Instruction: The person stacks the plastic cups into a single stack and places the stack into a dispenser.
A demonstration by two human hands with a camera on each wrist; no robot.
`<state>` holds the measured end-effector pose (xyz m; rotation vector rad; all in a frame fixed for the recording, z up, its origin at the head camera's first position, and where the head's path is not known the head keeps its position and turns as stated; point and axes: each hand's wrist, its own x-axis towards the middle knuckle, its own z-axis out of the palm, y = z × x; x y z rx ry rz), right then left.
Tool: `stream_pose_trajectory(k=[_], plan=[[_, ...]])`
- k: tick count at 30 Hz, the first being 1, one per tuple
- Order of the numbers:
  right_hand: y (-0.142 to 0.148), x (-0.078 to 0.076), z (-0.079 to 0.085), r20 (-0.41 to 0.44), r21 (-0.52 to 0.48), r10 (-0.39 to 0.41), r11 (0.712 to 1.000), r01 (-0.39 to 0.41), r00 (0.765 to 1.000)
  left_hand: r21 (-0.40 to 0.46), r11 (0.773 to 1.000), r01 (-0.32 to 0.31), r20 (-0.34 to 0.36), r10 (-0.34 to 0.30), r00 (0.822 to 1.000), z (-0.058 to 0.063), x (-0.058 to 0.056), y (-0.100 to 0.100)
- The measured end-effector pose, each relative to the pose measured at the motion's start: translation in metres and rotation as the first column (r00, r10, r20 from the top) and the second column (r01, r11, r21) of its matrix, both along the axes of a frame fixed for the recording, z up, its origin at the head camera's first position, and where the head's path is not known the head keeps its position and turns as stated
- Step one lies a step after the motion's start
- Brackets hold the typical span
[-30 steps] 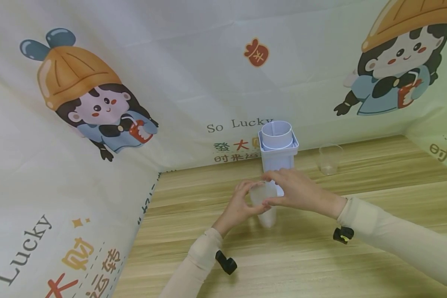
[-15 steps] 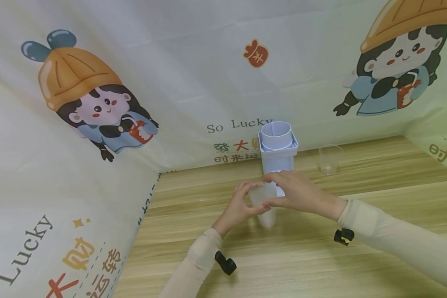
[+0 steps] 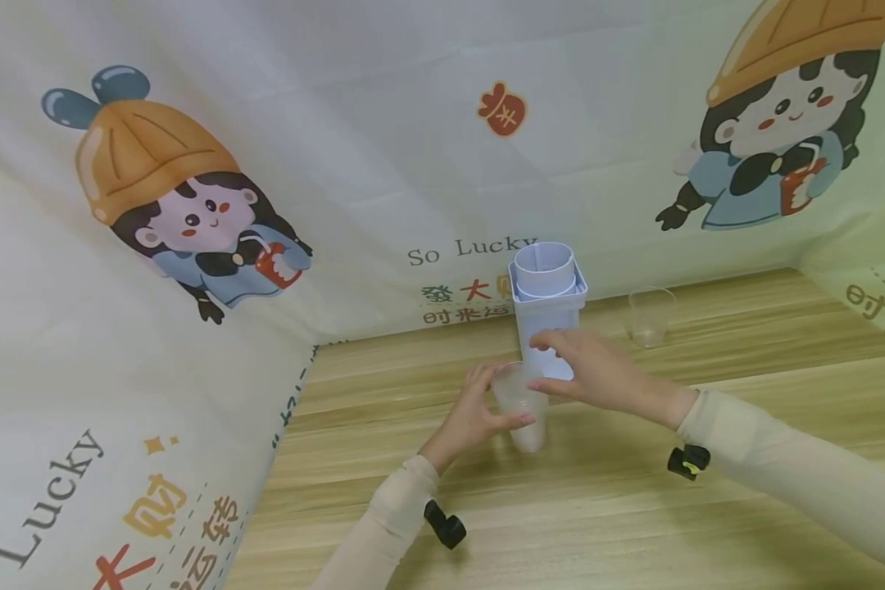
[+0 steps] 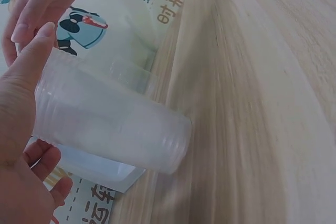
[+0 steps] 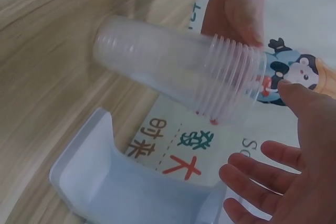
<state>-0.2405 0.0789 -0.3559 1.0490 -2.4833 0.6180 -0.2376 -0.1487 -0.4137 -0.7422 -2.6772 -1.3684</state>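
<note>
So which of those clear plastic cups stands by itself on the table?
The single clear cup right of the white cup dispenser; the stack of cups is gripped in the left hand.

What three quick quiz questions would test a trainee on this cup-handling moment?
1. True or false: the left hand grips the stack of clear cups.
2. Which stands behind the hands? A) a red bowl B) a pale blue cup dispenser C) a kettle
3. Fill in: a single clear cup stands on the wooden table on the person's ____ side.

Key:
1. True; the fingers curl round the stack, plain in both wrist views.
2. B
3. right; it stands apart from the right hand, whose fingers are loose beside the stack's rim and hold nothing.
</note>
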Motion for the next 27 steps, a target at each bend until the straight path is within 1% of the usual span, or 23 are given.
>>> stream_pose_trajectory(k=[4, 7, 10, 12, 17, 20, 23, 27], plan=[[0.011, -0.006, 0.003, -0.029, -0.016, -0.023, 1.000, 0.022, 0.999, 0.027, 1.000, 0.002, 0.000, -0.002, 1.000, 0.005, 0.000, 0.002], [0.019, -0.009, 0.008, 0.003, -0.018, -0.065, 0.998, 0.065, 0.998, 0.041, 0.999, 0.003, -0.023, -0.002, 1.000, 0.008, -0.001, 0.003], [0.030, -0.012, 0.012, 0.057, -0.042, -0.116, 0.992, 0.118, 0.992, 0.035, 0.999, -0.006, -0.040, 0.007, 0.999, 0.008, -0.001, 0.005], [0.039, -0.015, 0.015, 0.065, -0.072, -0.151, 0.985, 0.156, 0.986, 0.029, 1.000, -0.011, -0.051, 0.013, 0.999, 0.007, -0.001, 0.006], [0.061, -0.025, 0.019, -0.007, -0.152, -0.225, 0.963, 0.221, 0.974, 0.049, 0.999, -0.006, -0.060, 0.009, 0.998, 0.005, -0.001, 0.009], [0.073, -0.030, 0.020, -0.031, -0.179, -0.267, 0.950, 0.258, 0.963, 0.063, 0.998, -0.006, -0.054, 0.009, 0.998, 0.004, -0.001, 0.010], [0.085, -0.036, 0.020, -0.019, -0.183, -0.316, 0.934, 0.307, 0.949, 0.070, 0.997, -0.015, -0.044, 0.018, 0.999, 0.003, -0.001, 0.010], [0.098, -0.043, 0.018, 0.024, -0.167, -0.362, 0.918, 0.361, 0.932, 0.078, 0.997, -0.018, -0.032, 0.021, 0.999, 0.003, -0.001, 0.009]])
